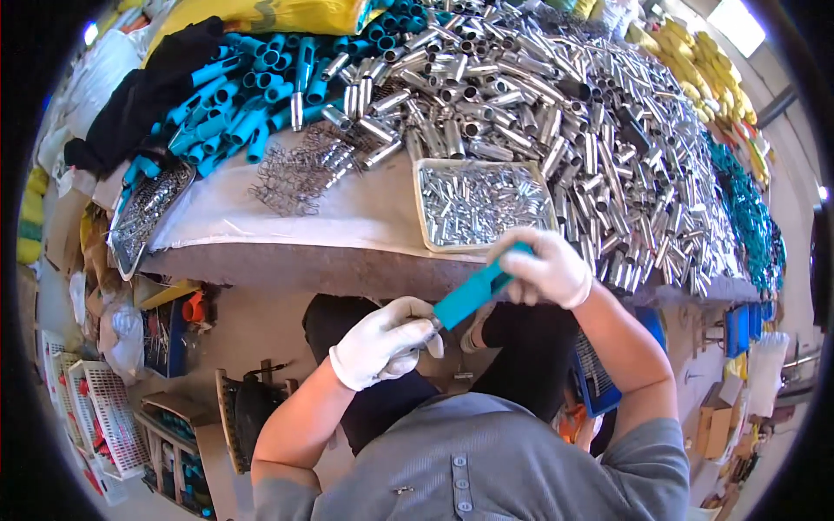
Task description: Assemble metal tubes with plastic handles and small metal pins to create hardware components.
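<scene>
A teal tube (466, 300), smooth and matte, with a long slot-like opening toward its upper end, is held aslant in the air in front of the counter (304, 271)'s near edge. Its lower end meets the gloved left hand (388, 343), where a small metallic bit (434, 322) shows indistinctly; the gloved right hand (547, 267) wraps the upper end.

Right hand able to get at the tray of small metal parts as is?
Likely yes: the right hand is by the tray's near edge with nothing visibly between, but it's holding the teal tube.
</scene>
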`<state>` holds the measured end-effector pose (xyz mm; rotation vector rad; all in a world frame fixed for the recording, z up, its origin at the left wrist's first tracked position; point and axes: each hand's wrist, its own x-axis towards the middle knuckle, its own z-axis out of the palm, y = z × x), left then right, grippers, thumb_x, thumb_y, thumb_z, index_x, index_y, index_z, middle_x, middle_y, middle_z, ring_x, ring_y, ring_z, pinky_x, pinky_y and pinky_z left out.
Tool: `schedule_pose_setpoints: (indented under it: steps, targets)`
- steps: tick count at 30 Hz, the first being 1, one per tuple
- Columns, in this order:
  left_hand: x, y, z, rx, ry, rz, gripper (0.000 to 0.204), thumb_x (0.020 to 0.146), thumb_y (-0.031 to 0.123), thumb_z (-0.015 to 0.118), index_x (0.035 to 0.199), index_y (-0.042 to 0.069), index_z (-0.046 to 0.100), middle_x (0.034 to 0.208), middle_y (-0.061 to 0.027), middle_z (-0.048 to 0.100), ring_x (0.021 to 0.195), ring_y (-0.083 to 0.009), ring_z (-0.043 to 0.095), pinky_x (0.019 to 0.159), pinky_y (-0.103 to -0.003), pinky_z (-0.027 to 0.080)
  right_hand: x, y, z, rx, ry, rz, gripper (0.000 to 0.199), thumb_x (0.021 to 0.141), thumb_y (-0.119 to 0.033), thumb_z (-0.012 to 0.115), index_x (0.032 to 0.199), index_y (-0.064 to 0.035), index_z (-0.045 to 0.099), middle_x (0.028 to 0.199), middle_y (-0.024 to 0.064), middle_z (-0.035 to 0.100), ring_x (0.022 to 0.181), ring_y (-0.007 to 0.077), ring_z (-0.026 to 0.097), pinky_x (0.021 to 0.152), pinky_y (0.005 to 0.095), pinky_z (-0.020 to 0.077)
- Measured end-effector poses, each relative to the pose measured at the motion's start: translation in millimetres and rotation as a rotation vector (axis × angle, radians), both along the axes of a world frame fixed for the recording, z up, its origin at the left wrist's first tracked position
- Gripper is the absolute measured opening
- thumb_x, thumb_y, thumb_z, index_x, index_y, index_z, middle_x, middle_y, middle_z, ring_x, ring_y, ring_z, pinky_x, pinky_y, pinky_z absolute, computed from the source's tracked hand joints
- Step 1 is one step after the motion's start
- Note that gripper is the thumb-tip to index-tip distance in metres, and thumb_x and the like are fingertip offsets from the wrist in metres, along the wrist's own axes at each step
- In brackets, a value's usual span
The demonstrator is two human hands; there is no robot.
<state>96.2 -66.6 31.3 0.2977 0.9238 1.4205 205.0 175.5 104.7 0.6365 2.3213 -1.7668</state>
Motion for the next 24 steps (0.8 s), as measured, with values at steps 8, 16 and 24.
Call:
schedule_pose_setpoints:
  steps: [8, 16, 24]
  targets:
    - [31, 8, 3, 0.040, 0.105, -0.172, 0.045, 0.093, 0.026, 0.053, 0.127, 0.000, 0.040, 0.080, -0.0121, 0.062, 0.038, -0.0049, 0.035, 0.034, -0.018, 0.027, 37, -2, -26, 0.423, 0.360, 0.377, 0.016, 0.088, -0.013, 0.055, 0.084, -0.0017, 0.065, 0.081, 0.0124, 0.063, 0.079, 0.0301, 0.063, 0.071, 0.0345, 0.0494]
    - [41, 25, -5, -0.159, -0.072, -0.196, 0.043, 0.098, 0.034, 0.043, 0.126, 0.002, 0.049, 0.066, -0.0025, 0.051, 0.037, -0.0065, 0.036, 0.031, -0.020, 0.026, 58, -12, -31, 0.527, 0.481, 0.294, 0.017, 0.088, -0.015, 0.052, 0.083, -0.0041, 0.064, 0.083, 0.0114, 0.062, 0.078, 0.0317, 0.063, 0.070, 0.0370, 0.0496]
    - [43, 31, -16, -0.217, -0.087, -0.326, 0.041, 0.097, 0.042, 0.045, 0.117, 0.008, 0.055, 0.082, -0.0059, 0.062, 0.039, -0.0049, 0.035, 0.031, -0.018, 0.025, 69, -31, -50, 0.508, 0.522, 0.298, 0.012, 0.087, -0.008, 0.052, 0.083, -0.0037, 0.062, 0.081, 0.0120, 0.060, 0.073, 0.0321, 0.063, 0.064, 0.0352, 0.0508]
